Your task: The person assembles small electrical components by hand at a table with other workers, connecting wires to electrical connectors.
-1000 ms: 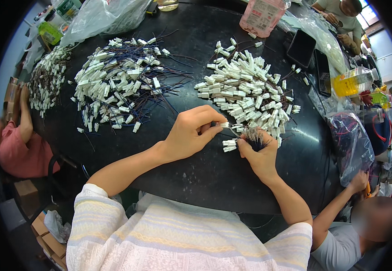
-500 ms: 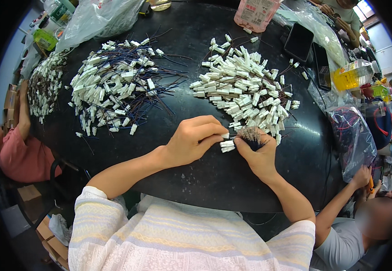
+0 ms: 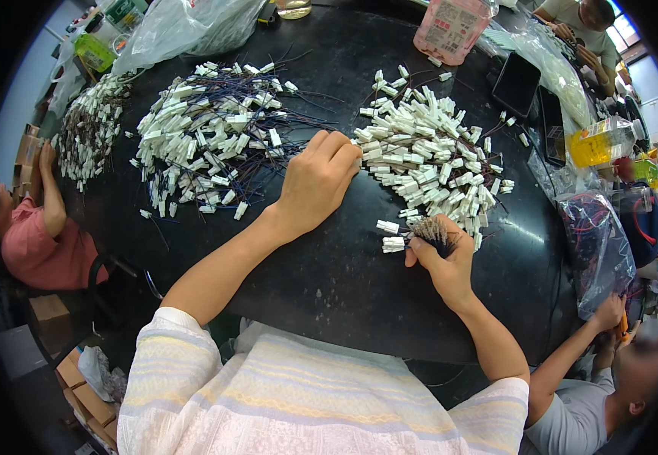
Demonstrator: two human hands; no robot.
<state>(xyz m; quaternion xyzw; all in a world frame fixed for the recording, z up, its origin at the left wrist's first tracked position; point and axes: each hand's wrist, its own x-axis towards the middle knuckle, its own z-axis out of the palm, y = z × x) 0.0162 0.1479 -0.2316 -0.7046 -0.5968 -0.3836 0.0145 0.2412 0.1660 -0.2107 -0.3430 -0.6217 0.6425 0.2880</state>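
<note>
In the fist of my right hand (image 3: pixel 449 256) is a bundle of thin dark wires (image 3: pixel 437 233) with pale, frayed-looking tips. Two white connectors (image 3: pixel 393 244) stick out from it on the left. My left hand (image 3: pixel 318 182) is at the left edge of a heap of white wire connectors (image 3: pixel 420 148), thumb and fingertips pressed together. Whatever lies between those fingertips is hidden. Left of that hand spreads a second heap of white connectors (image 3: pixel 200 144) with blue and dark wires.
A third connector heap (image 3: pixel 94 140) lies far left, by a person in pink (image 3: pixel 52 243). Two phones (image 3: pixel 517 83), a pink container (image 3: pixel 454 30) and a bottle of yellow liquid (image 3: pixel 602 142) stand at the right. Another person's arm (image 3: pixel 571 349) reaches in at lower right. Plastic bags (image 3: pixel 185 30) lie at the back left.
My left hand has left the connectors beside my right hand and moved up and left to the heap's edge. My right hand keeps the bundle, and one connector now sticks out above the other.
</note>
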